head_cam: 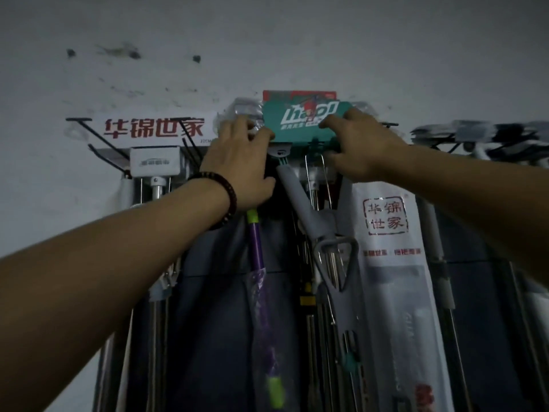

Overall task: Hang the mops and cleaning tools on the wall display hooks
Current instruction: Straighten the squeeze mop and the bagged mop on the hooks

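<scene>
Inspector: Forearms first, as the nearest item. Report.

Clerk: Both reach upward from the lower corners of the view. A dark bead bracelet (221,200) sits on the left wrist.

Inspector: State of the hands?

Clerk: Left hand (237,162): fingers curled over the left end of the teal card (300,123), thumb below it, so it grips that end. Right hand (365,150): fingers lie across the card's right edge with the thumb underneath, so it pinches the card.

Inspector: Position of the card?

Clerk: It is held high at the top of the rack, slightly tilted, white lettering facing out. A red card (300,95) stands just behind it, top edge showing. The grey mop (297,191) hangs directly beneath the teal card, its two grey arms meeting above a triangular loop. Whether it rests on a hook I cannot tell, as the hands cover that point.

Inspector: Neighbouring stock?

Clerk: A purple handle (255,239) with a lime-green cap hangs just left of the grey mop, under the left hand. A white sleeve (386,221) printed with a red seal hangs just right.

Inspector: Farthest items?

Clerk: Black wire hooks (104,144) project at the left. A white sign (154,129) with red characters sits beside them. Behind everything is the white wall (267,40), marked with dark spots.
</scene>
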The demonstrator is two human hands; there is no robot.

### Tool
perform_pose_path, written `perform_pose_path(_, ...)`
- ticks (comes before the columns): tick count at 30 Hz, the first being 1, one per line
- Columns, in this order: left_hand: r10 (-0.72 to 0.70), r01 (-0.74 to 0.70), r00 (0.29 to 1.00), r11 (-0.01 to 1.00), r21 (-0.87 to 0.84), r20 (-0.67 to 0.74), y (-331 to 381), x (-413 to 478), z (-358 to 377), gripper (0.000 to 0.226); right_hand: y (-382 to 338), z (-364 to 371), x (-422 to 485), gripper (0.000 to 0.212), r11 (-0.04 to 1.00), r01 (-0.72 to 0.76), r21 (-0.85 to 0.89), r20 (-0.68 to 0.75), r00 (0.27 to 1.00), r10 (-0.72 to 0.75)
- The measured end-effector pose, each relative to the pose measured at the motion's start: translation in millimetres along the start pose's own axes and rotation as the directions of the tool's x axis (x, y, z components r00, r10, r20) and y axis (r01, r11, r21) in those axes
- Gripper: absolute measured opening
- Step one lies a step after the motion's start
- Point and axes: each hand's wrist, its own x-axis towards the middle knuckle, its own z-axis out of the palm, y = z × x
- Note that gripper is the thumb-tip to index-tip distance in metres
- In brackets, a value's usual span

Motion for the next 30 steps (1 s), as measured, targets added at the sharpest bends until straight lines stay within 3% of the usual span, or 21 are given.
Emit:
perform_pose_path(7, 0.003, -0.04, 0.996, 0.909, 0.414, 0.09, 23.0, 45.9, 25.8, 0.108, 25.4, 22.9, 25.3, 0.083, 0.999, -0.026, -0.028, 0.038, 0.999, 0.027)
perform_pose_path(16, -0.188, 0.087, 0.976, 0.803, 0.589, 0.112, 38.9, 64.7, 62.9, 0.133, 35.4, 50.1, 33.5, 0.087, 0.994, -0.072, -0.087, -0.052, 0.996, 0.068)
perform_pose_path(22, -0.245, 0.125, 0.963, 0.769, 0.627, 0.108, 40.7, 71.7, 76.3, 0.104, 31.2, 70.7, 43.0, 0.089, 0.993, -0.082, -0.082, -0.053, 0.996, 0.078)
perform_pose_path(26, -0.243, 0.109, 0.964, 0.736, 0.668, 0.112, 39.3, 72.9, 86.8, 0.102, 35.9, 81.8, 47.9, 0.089, 0.994, -0.075, -0.073, -0.009, 0.997, 0.074)
perform_pose_path(30, -0.269, 0.123, 0.957, 0.711, 0.693, 0.105, 41.0, 72.4, 101.9, 0.101, 37.5, 96.5, 50.7, 0.1, 0.979, -0.064, -0.192, -0.005, 0.998, 0.064)
